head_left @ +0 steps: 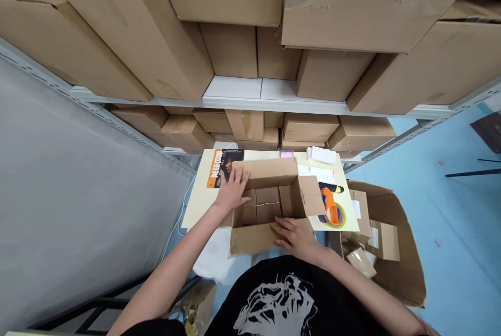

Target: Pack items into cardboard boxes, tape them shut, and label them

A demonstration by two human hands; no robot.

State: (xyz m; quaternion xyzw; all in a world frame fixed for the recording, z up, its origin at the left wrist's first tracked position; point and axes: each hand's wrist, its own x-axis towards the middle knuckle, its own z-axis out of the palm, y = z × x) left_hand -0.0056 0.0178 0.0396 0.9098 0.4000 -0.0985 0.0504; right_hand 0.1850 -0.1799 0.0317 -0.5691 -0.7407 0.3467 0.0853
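Both hands on open carton

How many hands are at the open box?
2: the left hand at the far left corner of the open box, the right hand on its near flap.

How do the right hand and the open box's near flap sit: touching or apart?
Touching. The head view shows the right hand spread over the near flap of the open box.

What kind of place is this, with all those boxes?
Probably a storeroom or packing room: cardboard boxes crowd the metal shelves, and an open box is at the table, beside an orange tape dispenser.
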